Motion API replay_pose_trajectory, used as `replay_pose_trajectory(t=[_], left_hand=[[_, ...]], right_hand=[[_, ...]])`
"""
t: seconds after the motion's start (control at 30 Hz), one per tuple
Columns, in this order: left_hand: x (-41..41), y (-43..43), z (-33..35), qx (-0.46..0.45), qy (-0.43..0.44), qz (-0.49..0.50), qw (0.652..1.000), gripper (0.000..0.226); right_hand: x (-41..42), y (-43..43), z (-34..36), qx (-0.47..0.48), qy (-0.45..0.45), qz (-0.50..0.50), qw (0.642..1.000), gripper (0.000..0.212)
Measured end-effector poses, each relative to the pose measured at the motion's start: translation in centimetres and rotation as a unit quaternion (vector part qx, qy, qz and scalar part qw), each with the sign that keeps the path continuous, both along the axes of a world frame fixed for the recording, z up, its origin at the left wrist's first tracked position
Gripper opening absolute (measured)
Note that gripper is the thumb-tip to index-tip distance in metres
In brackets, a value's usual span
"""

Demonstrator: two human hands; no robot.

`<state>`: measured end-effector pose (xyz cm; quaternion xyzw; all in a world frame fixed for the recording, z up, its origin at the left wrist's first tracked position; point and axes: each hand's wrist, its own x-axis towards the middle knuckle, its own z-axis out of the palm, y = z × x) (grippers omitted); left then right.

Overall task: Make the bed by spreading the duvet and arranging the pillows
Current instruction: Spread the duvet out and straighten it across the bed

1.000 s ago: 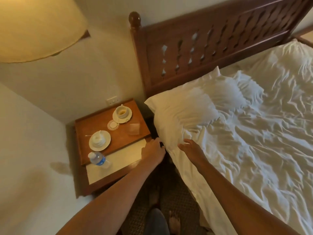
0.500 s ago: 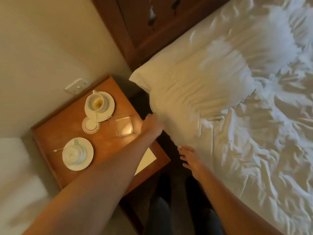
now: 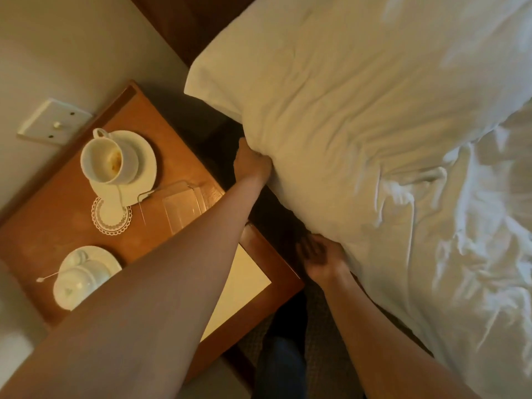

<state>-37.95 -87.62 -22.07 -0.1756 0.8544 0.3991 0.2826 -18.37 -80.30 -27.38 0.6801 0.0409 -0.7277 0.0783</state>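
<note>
- Pillow (image 3: 345, 110) lies at the head of the bed, one corner hanging over the gap beside the surface (image 3: 57, 226). The duvet (image 3: 446, 269) lies crumpled just below it and touches it.
- We judge the step in hand to be arranging the pillow; the duvet is not yet spread.
- Our left hand (image 3: 253, 162) grips the pillow's near edge, its fingers curled into the cloth.
- Our right hand (image 3: 319, 257) sits at the lower edge, where pillow meets duvet. It is blurred, so we cannot tell whether its fingers pinch anything.
- We think the next move calls for a sure hold with both hands. Then we lift or shift the pillow away from the surface, since our left arm passes right over the tray (image 3: 181, 208).
- On the wooden surface stand a stained cup (image 3: 106, 159) on a saucer (image 3: 144, 168), a lace coaster (image 3: 110, 216), the clear tray, a covered bowl (image 3: 83, 275) on a second saucer, and a white card (image 3: 239, 286).
- Around us are a switch (image 3: 54, 120) on the pale wall, the dark headboard (image 3: 178, 21) and carpet (image 3: 316, 309) between surface and bed, all in warm, dim light.
</note>
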Motion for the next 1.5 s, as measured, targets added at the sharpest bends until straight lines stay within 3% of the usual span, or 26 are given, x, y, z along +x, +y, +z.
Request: replay_pose_trajectory(t=[0.1, 0.27, 0.43, 0.57, 0.67, 0.7, 0.8, 0.87, 0.93, 1.0, 1.13, 1.27, 1.37, 1.5], left_hand=[[0.0, -0.2, 1.4, -0.020, -0.039, -0.018, 0.999, 0.030], [2.2, 0.1, 6.6, -0.092, -0.031, -0.058, 0.994, 0.013], [4.2, 1.6, 14.3, -0.083, -0.026, -0.045, 0.995, 0.034], [4.3, 5.0, 20.7, -0.047, -0.020, -0.027, 0.998, 0.057], [3.4, 9.0, 25.4, 0.026, 0.003, -0.063, 0.998, 0.075], [2.9, 10.2, 26.3, 0.041, 0.002, -0.069, 0.997, 0.069], [1.4, 15.4, 29.9, 0.131, -0.009, -0.034, 0.991, 0.020], [0.8, 18.9, 32.6, 0.187, -0.002, 0.001, 0.982, 0.010], [0.1, 22.1, 35.0, 0.264, -0.029, 0.022, 0.964, 0.023], [-0.4, 24.8, 36.2, 0.301, -0.027, -0.021, 0.953, 0.041], [-1.2, 29.0, 36.1, 0.173, 0.163, -0.257, 0.937, 0.047], [-3.7, 33.9, 35.7, 0.097, 0.336, -0.330, 0.877, 0.033], [-6.8, 37.6, 35.3, 0.104, 0.330, -0.336, 0.876, 0.021], [-11.2, 42.7, 34.7, 0.082, 0.318, -0.338, 0.882, 0.049]], right_hand=[[0.2, 0.9, 1.4, -0.019, 0.041, -0.102, 0.994, 0.032], [-0.1, 2.0, 7.4, 0.000, 0.038, -0.134, 0.990, 0.036], [-0.4, 4.1, 15.7, 0.047, -0.011, -0.105, 0.993, 0.017], [-0.7, 7.9, 21.3, 0.147, -0.069, -0.073, 0.984, 0.024], [-1.3, 12.3, 25.8, 0.260, -0.139, -0.049, 0.954, 0.041], [-1.5, 13.5, 26.9, 0.299, -0.146, -0.035, 0.943, 0.043], [-1.9, 18.1, 31.2, 0.381, -0.100, -0.020, 0.919, 0.028], [-2.2, 21.5, 33.4, 0.409, -0.065, -0.007, 0.910, 0.017], [-2.5, 24.8, 34.8, 0.449, -0.043, 0.033, 0.892, 0.018], [-2.7, 28.1, 36.0, 0.495, -0.032, 0.077, 0.865, 0.020], [-3.9, 33.1, 37.5, 0.586, -0.041, 0.149, 0.795, 0.035], [-6.2, 38.0, 37.4, 0.653, -0.074, 0.164, 0.736, 0.029], [-8.3, 41.3, 37.8, 0.687, -0.107, 0.150, 0.703, 0.021], [-12.2, 46.1, 38.0, 0.714, -0.148, 0.134, 0.671, 0.019]])
